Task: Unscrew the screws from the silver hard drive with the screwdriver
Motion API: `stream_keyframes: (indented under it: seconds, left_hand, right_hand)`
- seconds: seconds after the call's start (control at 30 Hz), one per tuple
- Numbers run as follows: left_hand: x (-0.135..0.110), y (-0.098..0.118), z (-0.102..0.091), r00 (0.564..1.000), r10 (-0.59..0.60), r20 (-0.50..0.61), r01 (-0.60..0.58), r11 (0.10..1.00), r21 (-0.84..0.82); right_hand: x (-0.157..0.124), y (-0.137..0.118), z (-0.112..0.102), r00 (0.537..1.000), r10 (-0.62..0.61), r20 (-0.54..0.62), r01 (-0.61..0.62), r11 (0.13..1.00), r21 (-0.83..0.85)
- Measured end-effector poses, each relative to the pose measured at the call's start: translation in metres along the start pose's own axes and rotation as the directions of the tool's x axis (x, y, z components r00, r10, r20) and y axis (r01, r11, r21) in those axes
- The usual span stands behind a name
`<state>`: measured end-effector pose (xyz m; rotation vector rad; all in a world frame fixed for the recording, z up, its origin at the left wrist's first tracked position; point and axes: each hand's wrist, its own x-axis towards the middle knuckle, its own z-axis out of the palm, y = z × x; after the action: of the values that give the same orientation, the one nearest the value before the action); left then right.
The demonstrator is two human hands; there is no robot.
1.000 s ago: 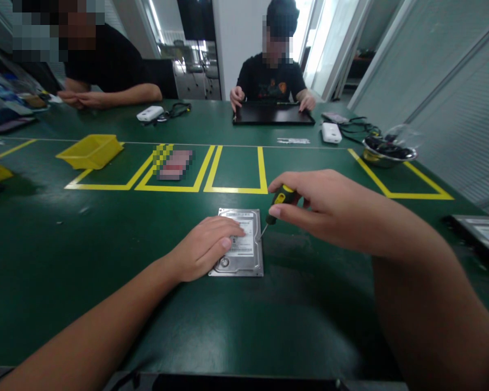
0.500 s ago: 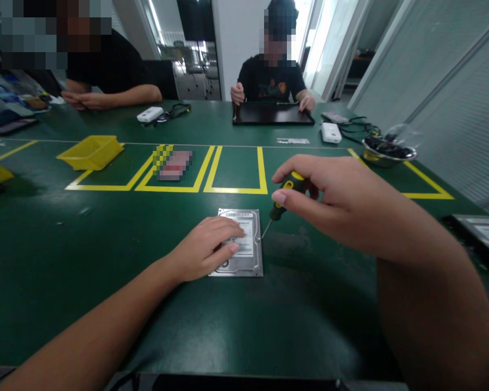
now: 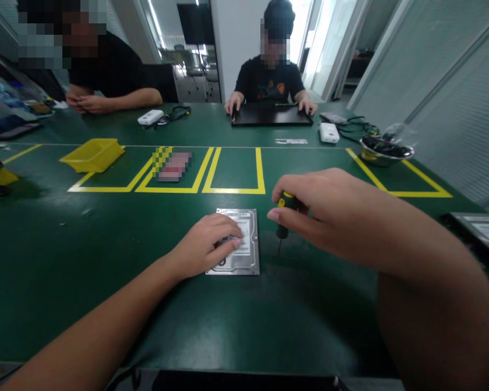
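"What is the left hand (image 3: 207, 241) doing?"
"It lies on top of the hard drive (image 3: 249, 262), with its fingers stretched out."
"Where is the hard drive?"
"Flat on the green table (image 3: 228, 320), partly under that hand."
"And the right hand (image 3: 321, 206)?"
"It grips a screwdriver (image 3: 282, 231), tip down, just beside the hard drive but apart from it."

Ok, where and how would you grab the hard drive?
Probably by its long left and right edges, from above: the hard drive lies flat, label up, so its underside looks out of reach. The right edge is bare; the left hand covers part of the left.
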<state>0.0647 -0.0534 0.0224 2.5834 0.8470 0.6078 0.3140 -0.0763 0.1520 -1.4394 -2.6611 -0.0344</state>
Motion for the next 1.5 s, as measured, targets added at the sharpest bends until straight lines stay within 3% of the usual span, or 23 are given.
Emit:
stream_keyframes:
  seconds: [0.5, 0.87, 1.03, 1.3, 1.5]
  left_hand:
    - [0.029, 0.009, 0.003, 0.997, 0.026, 0.070, -0.031, 0.996, 0.080]
    - [0.063, 0.005, -0.003, 0.967, 0.028, 0.253, -0.042, 0.998, 0.049]
    - [0.066, 0.013, -0.005, 0.955, 0.023, 0.297, -0.080, 0.980, 0.182]
    - [0.063, 0.025, 0.002, 0.959, 0.050, 0.279, -0.168, 0.892, 0.419]
    - [0.061, 0.025, 0.005, 0.966, 0.019, 0.259, -0.138, 0.885, 0.446]
  right_hand:
    - [0.000, 0.005, -0.002, 0.968, 0.028, -0.251, -0.012, 0.998, 0.063]
    - [-0.002, 0.009, -0.007, 0.964, 0.047, -0.262, -0.032, 0.997, 0.063]
    - [-0.003, 0.010, -0.007, 0.963, 0.057, -0.264, -0.036, 0.996, 0.084]
    - [-0.005, 0.007, -0.009, 0.961, 0.034, -0.273, -0.017, 0.998, 0.062]
    - [-0.004, 0.006, -0.011, 0.969, 0.056, -0.242, -0.041, 0.997, 0.064]
